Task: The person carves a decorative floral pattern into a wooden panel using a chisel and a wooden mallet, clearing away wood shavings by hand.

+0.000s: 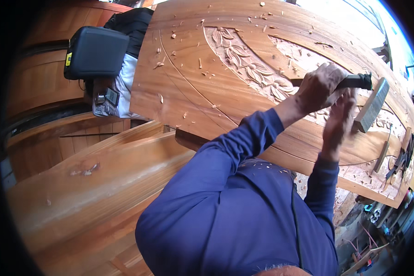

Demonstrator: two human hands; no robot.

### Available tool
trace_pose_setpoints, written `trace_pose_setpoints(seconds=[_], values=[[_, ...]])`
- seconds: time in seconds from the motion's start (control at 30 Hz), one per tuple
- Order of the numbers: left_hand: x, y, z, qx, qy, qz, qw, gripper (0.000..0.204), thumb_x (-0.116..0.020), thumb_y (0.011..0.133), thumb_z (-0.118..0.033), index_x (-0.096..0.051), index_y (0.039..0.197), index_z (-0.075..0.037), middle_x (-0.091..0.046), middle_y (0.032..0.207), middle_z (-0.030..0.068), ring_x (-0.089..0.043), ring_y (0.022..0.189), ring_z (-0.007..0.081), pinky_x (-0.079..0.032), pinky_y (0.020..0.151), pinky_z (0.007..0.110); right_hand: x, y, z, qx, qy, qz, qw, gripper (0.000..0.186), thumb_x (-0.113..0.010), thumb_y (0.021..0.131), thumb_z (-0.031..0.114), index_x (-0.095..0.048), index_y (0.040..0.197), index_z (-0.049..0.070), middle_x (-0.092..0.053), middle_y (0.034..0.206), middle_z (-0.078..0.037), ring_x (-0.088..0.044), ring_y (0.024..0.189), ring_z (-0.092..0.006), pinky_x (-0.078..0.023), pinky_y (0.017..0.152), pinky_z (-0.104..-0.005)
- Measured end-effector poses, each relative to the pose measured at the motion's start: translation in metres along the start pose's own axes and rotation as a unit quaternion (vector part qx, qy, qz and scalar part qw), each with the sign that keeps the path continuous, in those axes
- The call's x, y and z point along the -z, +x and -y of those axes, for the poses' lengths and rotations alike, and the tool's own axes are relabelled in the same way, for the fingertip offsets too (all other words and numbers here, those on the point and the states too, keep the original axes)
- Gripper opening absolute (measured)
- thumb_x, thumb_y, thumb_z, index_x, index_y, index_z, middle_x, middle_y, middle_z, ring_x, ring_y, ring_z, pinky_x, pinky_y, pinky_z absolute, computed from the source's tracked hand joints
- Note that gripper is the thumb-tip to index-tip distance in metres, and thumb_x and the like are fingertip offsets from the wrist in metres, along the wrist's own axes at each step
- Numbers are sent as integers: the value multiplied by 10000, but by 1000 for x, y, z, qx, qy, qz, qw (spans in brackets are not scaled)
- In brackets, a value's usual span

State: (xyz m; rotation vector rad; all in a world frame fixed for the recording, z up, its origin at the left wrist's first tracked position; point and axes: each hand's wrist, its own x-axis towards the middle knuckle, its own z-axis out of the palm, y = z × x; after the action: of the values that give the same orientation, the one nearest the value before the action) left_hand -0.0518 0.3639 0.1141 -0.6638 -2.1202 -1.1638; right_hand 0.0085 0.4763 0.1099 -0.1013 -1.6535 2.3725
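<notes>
A large wooden panel with leaf carvings lies in front of me, scattered with wood chips. Closed around a chisel is my left hand; the chisel's dark handle sticks out to the right, and a short stretch of dark blade shows on the left, over the carved area. My right hand is just below and right of it, under the handle, smeared by motion. Close to its right stands or lies a flat greyish wooden block; I cannot tell whether my fingers touch it.
Several carving tools lie at the panel's right end. A black case sits beyond the panel's left edge, with a small dark device below it. Long wooden boards extend at lower left. Assorted clutter fills the lower right.
</notes>
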Motion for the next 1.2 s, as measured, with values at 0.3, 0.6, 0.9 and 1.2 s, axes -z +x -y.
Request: trace_pose_setpoints(seconds=[0.3,0.6,0.9,1.2], values=[[158,-54,111,118,-8,1,993,325,-830,874,-188,-730,1131,-17,-739,1004,143,-739,859,259,-606,746,361,-164,34,-88,-53,132,64,988,356,-547,1090,221,-569,1355,-16,-738,1072,-177,-744,912,-249,-596,801,-339],[275,1,349,319,-301,-90,894,610,-452,1077,-558,-585,1359,-33,-697,1174,132,-705,1004,214,-566,906,346,-298,101,-168,-75,54,56,994,301,-581,1074,246,-523,1343,123,-639,896,-20,-577,570,-78,-481,477,-234],[244,34,392,330,-284,-128,891,572,-419,1103,-489,-612,1360,-15,-704,1119,102,-689,993,178,-541,873,303,-366,153,-222,-18,73,2,997,162,-552,1084,212,-540,1201,101,-556,802,2,-534,518,-72,-453,412,-240],[218,62,396,215,-492,-16,844,648,-376,1114,-519,-493,1503,-15,-653,1269,146,-632,1153,199,-503,1013,361,-395,168,-242,13,134,22,991,127,-532,1101,227,-562,1146,112,-534,775,13,-442,432,-51,-340,339,-252]])
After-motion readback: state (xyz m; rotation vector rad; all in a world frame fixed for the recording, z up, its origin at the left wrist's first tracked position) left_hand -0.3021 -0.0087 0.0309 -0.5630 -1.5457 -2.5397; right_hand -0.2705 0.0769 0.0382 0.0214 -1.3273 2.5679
